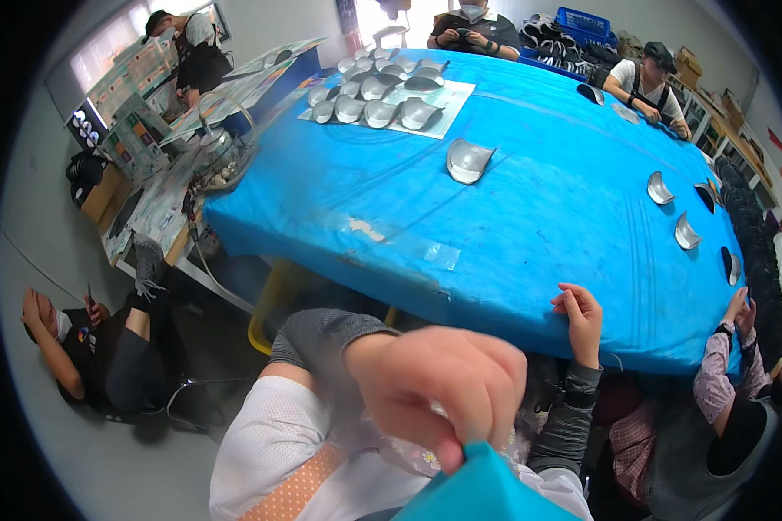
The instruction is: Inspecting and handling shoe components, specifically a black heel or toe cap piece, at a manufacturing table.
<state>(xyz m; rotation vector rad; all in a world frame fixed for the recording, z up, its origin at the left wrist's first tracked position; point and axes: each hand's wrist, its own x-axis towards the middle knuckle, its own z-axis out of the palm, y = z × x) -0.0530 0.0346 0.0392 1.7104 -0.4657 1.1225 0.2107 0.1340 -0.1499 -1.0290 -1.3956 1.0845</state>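
My left hand [447,382] is raised close in front of me, its thumb and fingers pinching the tip of a teal piece that looks like fabric [487,491]. Most of that piece runs out of view below. At the near edge of the blue-covered table [530,226] is my right hand [582,317], fingers loosely bent and slightly apart, with nothing seen in it. A single curved silver shell [471,161], shaped like a cap visor, lies farther off on the cover, away from both hands.
Several similar shells [378,87] sit on a printed sheet [443,117] at the far left. More shells [686,231] lie at right. Co-workers surround the table; one person's hands [740,313] touch its right edge. A yellow bin [265,308] stands below the table.
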